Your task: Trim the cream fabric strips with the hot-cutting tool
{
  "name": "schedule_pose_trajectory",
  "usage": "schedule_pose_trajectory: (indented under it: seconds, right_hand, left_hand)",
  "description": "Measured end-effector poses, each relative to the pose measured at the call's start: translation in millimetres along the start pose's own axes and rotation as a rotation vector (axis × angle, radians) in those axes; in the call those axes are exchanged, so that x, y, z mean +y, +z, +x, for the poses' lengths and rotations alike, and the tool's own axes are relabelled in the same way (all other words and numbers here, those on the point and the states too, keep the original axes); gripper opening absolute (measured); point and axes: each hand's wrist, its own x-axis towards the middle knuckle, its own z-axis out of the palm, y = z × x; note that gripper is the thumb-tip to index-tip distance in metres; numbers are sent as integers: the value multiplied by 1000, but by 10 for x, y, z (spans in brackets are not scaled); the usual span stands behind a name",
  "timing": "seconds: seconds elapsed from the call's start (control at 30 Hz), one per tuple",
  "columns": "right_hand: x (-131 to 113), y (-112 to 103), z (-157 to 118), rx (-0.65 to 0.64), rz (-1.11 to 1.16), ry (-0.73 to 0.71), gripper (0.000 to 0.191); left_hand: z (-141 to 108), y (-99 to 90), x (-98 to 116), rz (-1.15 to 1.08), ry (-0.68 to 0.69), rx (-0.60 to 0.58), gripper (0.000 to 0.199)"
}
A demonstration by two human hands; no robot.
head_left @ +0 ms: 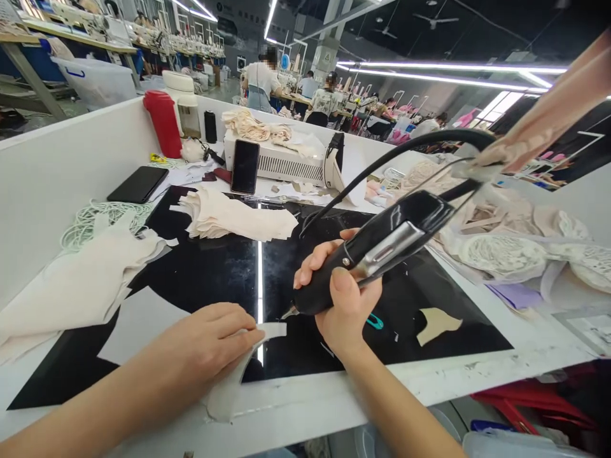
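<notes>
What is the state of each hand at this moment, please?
Left hand: on the pale cloth; whether the fingers pinch it or only press cannot be told.
Right hand: closed, holding the black tool.

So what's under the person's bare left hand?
A thin pale cloth piece pokes out past the left hand, over the glossy black mat; what the palm covers is hidden.

Black handheld tool slanted, nose down, near pale fabric.
</notes>
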Motion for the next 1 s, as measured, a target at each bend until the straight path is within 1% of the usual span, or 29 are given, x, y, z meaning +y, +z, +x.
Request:
schedule_pose_trajectory:
  seconds: [0.07, 0.17, 0.33, 0.5, 0.7, 0.83, 1.0]
  right_hand:
    - [-7, -30, -12, 9, -11, -1, 39]
    - [-6, -65, -21, 23, -37, 0, 40]
    - [-13, -81, -17, 10, -52, 9, 42]
    - [-31, -71, -36, 4, -30, 35, 42]
    - [-74, -66, -66, -22, 43, 78, 44]
    - [-95, -74, -67, -15, 16, 75, 43]
    - [-103, -78, -69, 6, -23, 86, 46]
  left_hand:
    - [85, 75, 19, 57, 43, 15, 30]
    - [188, 187, 21, 146, 90, 75, 25]
    - [253, 315, -15, 202, 123, 80, 23]
    - [242, 332, -23, 228, 128, 101, 26]
    - [213, 350, -29, 223, 129, 85, 27]
    - [191, 374, -37, 213, 111, 70, 27]
    - [197, 365, -32, 207, 118, 96, 25]
